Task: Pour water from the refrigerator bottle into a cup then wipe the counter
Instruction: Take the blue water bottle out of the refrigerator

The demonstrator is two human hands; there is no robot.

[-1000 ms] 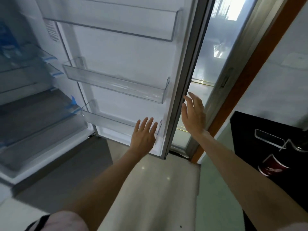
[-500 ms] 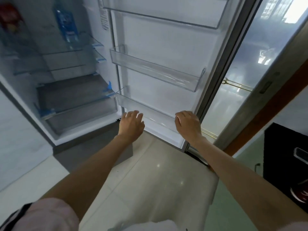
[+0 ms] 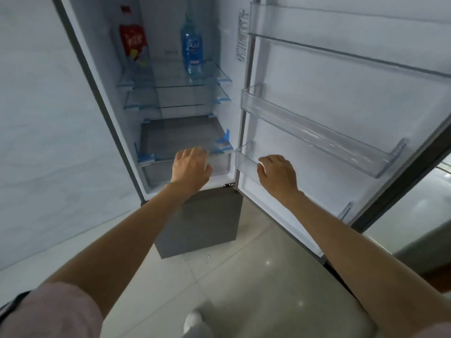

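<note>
The refrigerator is standing with its door swung fully open toward three o'clock. One blue-tinted water bottle is standing upright on the top glass shelf, at about twelve o'clock from the hands; its label is carrying white print too blurred to read. One red packet is leaning at eleven o'clock, at the left end of the same shelf, well apart from the bottle; its white lettering is likewise illegible. A ribbed white sticker is sitting on the door's inner edge at one o'clock, writing not readable.

Count: two glass shelves are showing, one drawer beneath them, and three clear door bins, all holding nothing visible.

The left hand is hovering at the drawer's front edge, fingers loosely curled and gripping nothing. The right hand is hanging in front of the lowest door bin, fingers bent downward and holding nothing; whether it is touching the bin's rim cannot be told. Both hands are well below the bottle.

One white shoe is showing at six o'clock on the tiled floor.
</note>
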